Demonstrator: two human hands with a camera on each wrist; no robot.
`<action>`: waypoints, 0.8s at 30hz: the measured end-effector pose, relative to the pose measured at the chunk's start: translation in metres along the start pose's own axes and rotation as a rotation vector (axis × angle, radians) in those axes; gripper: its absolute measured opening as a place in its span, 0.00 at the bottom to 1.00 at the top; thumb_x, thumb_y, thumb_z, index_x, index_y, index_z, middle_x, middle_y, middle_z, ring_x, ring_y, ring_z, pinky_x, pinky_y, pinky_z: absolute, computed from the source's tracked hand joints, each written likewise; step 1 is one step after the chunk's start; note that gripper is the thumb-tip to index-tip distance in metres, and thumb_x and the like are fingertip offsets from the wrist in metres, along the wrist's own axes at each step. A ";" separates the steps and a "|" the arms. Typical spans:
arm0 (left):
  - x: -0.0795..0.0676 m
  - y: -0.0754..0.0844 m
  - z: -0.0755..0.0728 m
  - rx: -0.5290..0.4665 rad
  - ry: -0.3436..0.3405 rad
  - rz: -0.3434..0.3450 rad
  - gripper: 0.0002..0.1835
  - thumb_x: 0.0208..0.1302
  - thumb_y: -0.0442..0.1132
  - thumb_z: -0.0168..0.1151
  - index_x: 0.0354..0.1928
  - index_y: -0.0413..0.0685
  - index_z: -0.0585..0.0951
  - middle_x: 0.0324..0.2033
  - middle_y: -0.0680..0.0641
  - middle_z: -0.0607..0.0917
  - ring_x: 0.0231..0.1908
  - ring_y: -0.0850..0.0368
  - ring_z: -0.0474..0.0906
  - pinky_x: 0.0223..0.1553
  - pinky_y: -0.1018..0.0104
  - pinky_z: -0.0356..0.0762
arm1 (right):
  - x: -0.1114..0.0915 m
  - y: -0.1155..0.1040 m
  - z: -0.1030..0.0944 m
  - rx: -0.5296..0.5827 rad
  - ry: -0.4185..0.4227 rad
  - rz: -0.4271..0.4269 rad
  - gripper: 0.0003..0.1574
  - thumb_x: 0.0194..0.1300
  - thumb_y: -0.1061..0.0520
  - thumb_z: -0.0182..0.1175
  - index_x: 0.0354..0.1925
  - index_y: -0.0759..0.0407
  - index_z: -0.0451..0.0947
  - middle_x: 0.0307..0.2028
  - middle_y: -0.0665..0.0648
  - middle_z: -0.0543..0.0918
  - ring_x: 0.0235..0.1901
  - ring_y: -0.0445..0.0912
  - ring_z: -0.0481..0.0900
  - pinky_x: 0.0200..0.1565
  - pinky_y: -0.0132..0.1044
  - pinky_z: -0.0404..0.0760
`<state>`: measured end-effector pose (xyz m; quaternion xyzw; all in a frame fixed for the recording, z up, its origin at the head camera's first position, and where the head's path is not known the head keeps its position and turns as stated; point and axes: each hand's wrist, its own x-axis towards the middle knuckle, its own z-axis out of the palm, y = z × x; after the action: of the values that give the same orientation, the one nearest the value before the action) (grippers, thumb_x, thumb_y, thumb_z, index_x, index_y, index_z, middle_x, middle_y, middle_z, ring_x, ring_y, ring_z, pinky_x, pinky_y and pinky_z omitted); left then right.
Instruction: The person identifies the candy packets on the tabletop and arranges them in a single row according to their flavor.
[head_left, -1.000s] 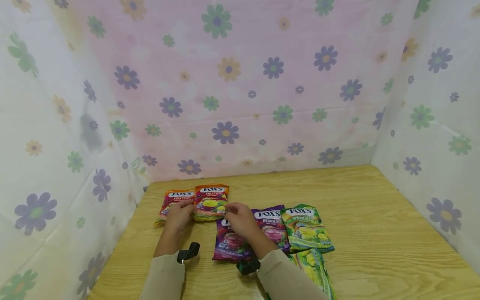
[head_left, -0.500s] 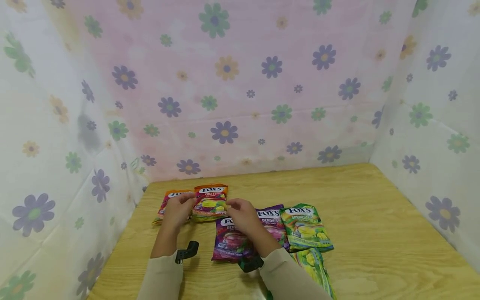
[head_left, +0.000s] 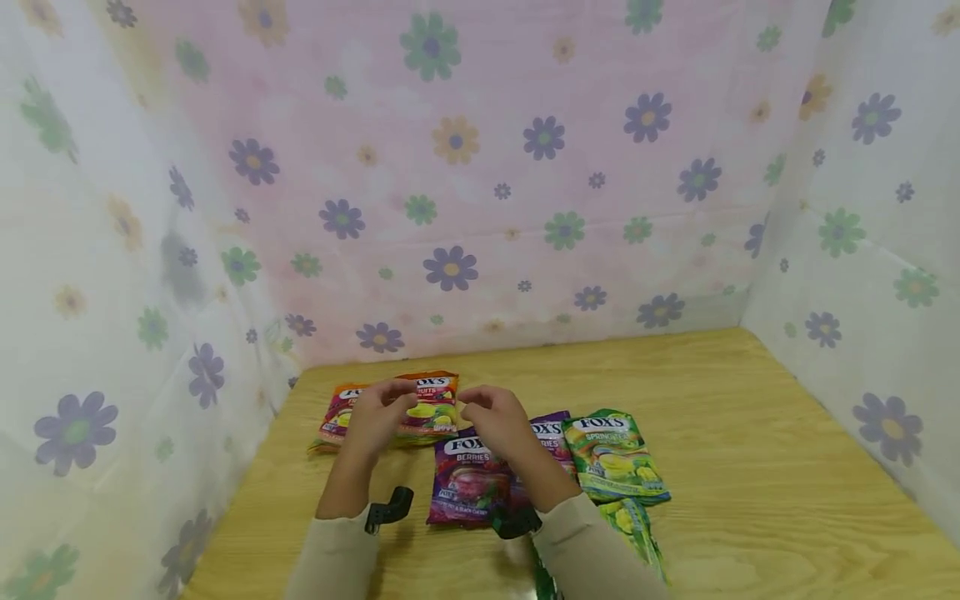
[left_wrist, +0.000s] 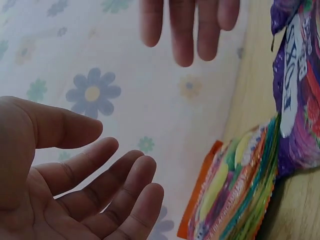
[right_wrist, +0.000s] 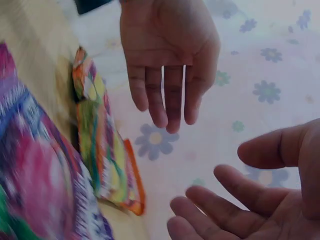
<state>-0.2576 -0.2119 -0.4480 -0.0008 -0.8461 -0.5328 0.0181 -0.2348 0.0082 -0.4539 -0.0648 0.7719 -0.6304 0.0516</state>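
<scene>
Both hands are raised over the candy bags with relaxed fingers and nothing in their grasp. My left hand (head_left: 373, 421) is in front of two orange Fox's Fruits bags, a left one (head_left: 337, 417) and a right one (head_left: 437, 408), and partly covers both. Just right of the second orange bag is my right hand (head_left: 501, 423), above two purple Fox's Berries bags, one at the front (head_left: 467, 485) and one behind the wrist (head_left: 551, 437). In the left wrist view, thumb and fingers of the left hand (left_wrist: 95, 185) stand apart from an orange bag (left_wrist: 225, 185).
Right of the purple bags lies a green Fox's Spring Tea bag (head_left: 615, 458). Another green bag (head_left: 633, 529) is below it, partly hidden by the right sleeve. The wooden table (head_left: 750, 467) ends at flowered cloth walls (head_left: 480, 208) at the back and sides.
Both hands have come away from the right orange bag, whose edges they were at. The left hand has shifted right and the right hand slightly up. The bags lie much as before.
</scene>
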 end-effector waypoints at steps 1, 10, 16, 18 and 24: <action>-0.002 0.001 0.001 -0.001 -0.006 0.012 0.18 0.77 0.47 0.59 0.61 0.48 0.82 0.57 0.42 0.83 0.57 0.40 0.80 0.59 0.47 0.82 | -0.001 -0.003 -0.003 -0.009 -0.013 -0.009 0.18 0.73 0.52 0.57 0.58 0.51 0.83 0.59 0.56 0.83 0.59 0.54 0.80 0.62 0.57 0.79; -0.018 0.000 0.010 0.049 -0.106 0.070 0.17 0.74 0.46 0.63 0.59 0.50 0.82 0.58 0.43 0.83 0.53 0.49 0.82 0.52 0.53 0.86 | -0.018 -0.017 -0.027 -0.222 -0.123 -0.017 0.22 0.74 0.47 0.59 0.62 0.49 0.80 0.62 0.54 0.81 0.59 0.53 0.80 0.56 0.53 0.83; -0.027 0.002 0.009 0.042 -0.117 0.079 0.17 0.74 0.45 0.63 0.59 0.48 0.81 0.57 0.44 0.83 0.51 0.50 0.83 0.48 0.55 0.87 | -0.029 -0.017 -0.042 -0.342 -0.147 -0.030 0.26 0.74 0.46 0.60 0.66 0.51 0.77 0.62 0.55 0.81 0.59 0.54 0.81 0.54 0.51 0.84; -0.028 0.000 0.007 0.052 -0.116 0.059 0.17 0.74 0.44 0.62 0.60 0.47 0.81 0.56 0.44 0.83 0.52 0.49 0.83 0.46 0.55 0.88 | -0.031 -0.016 -0.047 -0.349 -0.150 -0.034 0.26 0.74 0.46 0.60 0.66 0.52 0.77 0.61 0.55 0.81 0.59 0.54 0.80 0.53 0.50 0.84; -0.031 -0.012 -0.001 0.075 -0.139 -0.093 0.17 0.75 0.44 0.61 0.58 0.42 0.81 0.52 0.39 0.85 0.49 0.46 0.86 0.42 0.53 0.89 | -0.032 -0.009 -0.059 -0.354 -0.176 -0.011 0.28 0.74 0.45 0.60 0.66 0.55 0.77 0.63 0.59 0.80 0.49 0.51 0.82 0.41 0.44 0.83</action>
<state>-0.2268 -0.2175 -0.4598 0.0023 -0.8638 -0.4996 -0.0654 -0.2126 0.0688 -0.4329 -0.1318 0.8628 -0.4770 0.1033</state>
